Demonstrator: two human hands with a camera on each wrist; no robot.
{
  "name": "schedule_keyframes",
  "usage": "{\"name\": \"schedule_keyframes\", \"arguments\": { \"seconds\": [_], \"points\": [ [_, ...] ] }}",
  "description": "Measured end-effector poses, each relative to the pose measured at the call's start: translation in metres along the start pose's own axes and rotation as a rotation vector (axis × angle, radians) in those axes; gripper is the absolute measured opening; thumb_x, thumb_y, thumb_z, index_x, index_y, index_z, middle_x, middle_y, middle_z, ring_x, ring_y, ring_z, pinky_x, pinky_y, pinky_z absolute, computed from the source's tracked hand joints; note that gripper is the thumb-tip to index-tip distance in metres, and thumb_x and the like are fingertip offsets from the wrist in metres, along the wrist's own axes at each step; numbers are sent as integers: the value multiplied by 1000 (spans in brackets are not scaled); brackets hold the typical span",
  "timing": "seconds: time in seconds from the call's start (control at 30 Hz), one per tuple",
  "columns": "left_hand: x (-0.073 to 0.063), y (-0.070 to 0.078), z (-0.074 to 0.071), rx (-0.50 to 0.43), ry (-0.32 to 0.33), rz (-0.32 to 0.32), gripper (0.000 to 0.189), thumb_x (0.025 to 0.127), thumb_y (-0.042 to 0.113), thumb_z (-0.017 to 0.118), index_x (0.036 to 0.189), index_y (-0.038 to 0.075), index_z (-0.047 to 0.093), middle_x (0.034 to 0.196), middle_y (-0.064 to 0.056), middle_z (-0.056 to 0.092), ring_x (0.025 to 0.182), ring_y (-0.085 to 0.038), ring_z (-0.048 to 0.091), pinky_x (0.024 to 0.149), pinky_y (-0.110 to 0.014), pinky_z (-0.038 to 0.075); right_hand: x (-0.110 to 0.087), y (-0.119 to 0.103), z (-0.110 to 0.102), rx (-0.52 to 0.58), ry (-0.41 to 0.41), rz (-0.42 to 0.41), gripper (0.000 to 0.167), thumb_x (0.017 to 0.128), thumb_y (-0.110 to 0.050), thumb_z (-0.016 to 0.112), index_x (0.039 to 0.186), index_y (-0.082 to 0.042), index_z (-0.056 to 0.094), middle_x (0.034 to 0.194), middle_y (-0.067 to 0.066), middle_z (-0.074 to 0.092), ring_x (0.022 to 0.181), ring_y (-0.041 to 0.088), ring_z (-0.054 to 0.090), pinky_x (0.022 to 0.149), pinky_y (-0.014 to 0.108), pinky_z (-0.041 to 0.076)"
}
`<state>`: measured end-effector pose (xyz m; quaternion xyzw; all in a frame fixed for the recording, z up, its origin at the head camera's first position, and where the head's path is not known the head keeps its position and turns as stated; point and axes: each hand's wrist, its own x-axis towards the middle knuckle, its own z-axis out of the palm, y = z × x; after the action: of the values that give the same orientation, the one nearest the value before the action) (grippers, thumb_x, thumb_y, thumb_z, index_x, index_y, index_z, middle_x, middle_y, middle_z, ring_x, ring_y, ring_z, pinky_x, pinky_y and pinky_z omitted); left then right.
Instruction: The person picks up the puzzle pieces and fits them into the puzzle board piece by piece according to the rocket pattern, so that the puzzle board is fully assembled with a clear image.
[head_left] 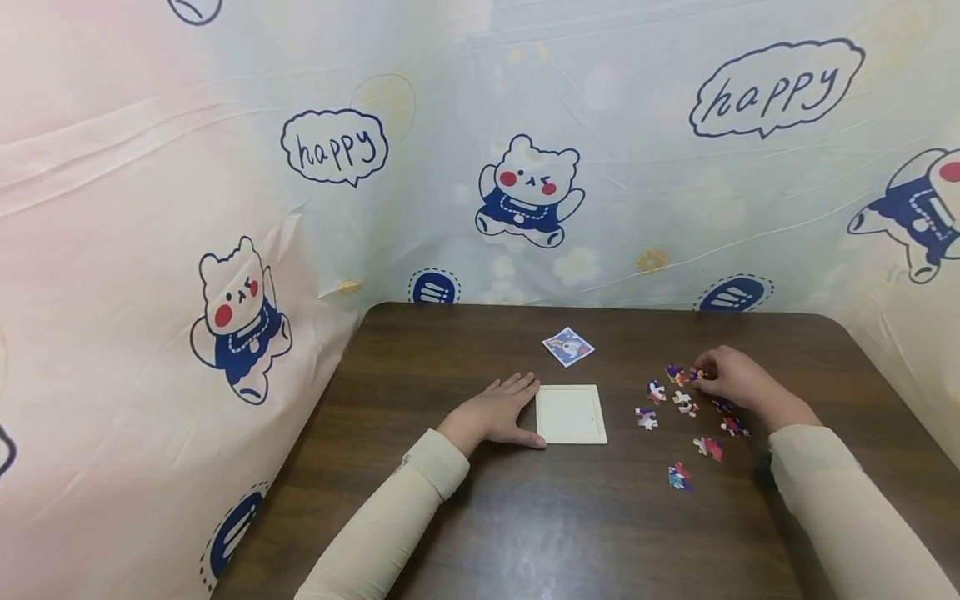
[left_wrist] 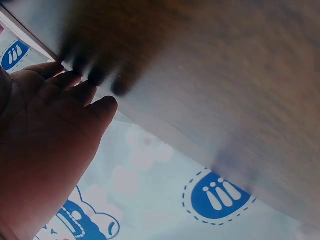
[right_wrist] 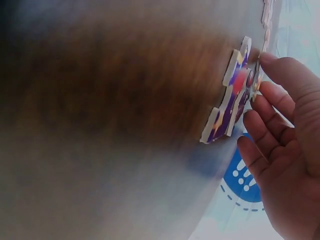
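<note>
A pale square puzzle tray [head_left: 570,415] lies flat on the table. My left hand [head_left: 501,411] rests at its left edge, fingers spread, the thumb tip near the lower left corner. In the left wrist view the left hand [left_wrist: 55,120] shows with its fingertips on the tabletop. Over at the right, my right hand [head_left: 738,382] pinches a small colourful puzzle piece [head_left: 698,374] between thumb and fingertips. The right wrist view has the right hand [right_wrist: 290,130] beside more purple puzzle pieces [right_wrist: 222,112], thumb and forefinger close together at one piece.
Several loose puzzle pieces [head_left: 684,403] lie scattered between the tray and the right forearm. One blue and red piece [head_left: 679,477] sits nearer the front. A small picture card [head_left: 568,346] lies behind the tray. A printed cloth [head_left: 637,192] hangs behind the dark wooden table [head_left: 525,533].
</note>
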<state>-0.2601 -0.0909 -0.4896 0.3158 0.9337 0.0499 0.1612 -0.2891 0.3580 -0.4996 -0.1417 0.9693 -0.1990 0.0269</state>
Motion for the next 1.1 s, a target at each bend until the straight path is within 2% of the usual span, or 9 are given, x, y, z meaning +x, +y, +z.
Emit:
{"name": "schedule_keyframes", "arguments": {
  "seconds": [0.23, 0.47, 0.7, 1.1],
  "points": [
    [0, 0, 1, -9, -6, -3, 111, 79, 79, 58, 160, 14, 18, 166, -5, 11, 152, -26, 7, 120, -49, 13, 2, -3, 1, -44, -15, 2, 31, 85, -18, 74, 104, 6, 68, 93, 15, 61, 84, 29, 57, 79, 54, 49],
    [0, 0, 1, -6, -7, -1, 111, 79, 79, 58, 160, 15, 17, 166, -5, 11, 152, -25, 7, 119, -48, 13, -1, -3, 0, -5, -22, 7, 30, 86, -18, 75, 105, 4, 69, 98, 16, 61, 91, 32, 58, 85, 57, 48],
    [-1, 0, 0, 1, -8, -1, 110, 80, 78, 58, 160, 14, 17, 166, -6, 10, 152, -26, 6, 120, -48, 13, -1, -4, -1, -11, -29, 8, 26, 85, -16, 75, 102, 3, 70, 95, 14, 62, 87, 30, 58, 83, 55, 50],
    [1, 1, 0, -7, -10, -4, 111, 79, 78, 58, 160, 15, 17, 166, -5, 10, 152, -25, 6, 120, -47, 13, 0, -4, -2, -20, -9, 32, 32, 85, -19, 76, 103, 5, 68, 97, 18, 60, 86, 30, 57, 83, 55, 50]
  ]
}}
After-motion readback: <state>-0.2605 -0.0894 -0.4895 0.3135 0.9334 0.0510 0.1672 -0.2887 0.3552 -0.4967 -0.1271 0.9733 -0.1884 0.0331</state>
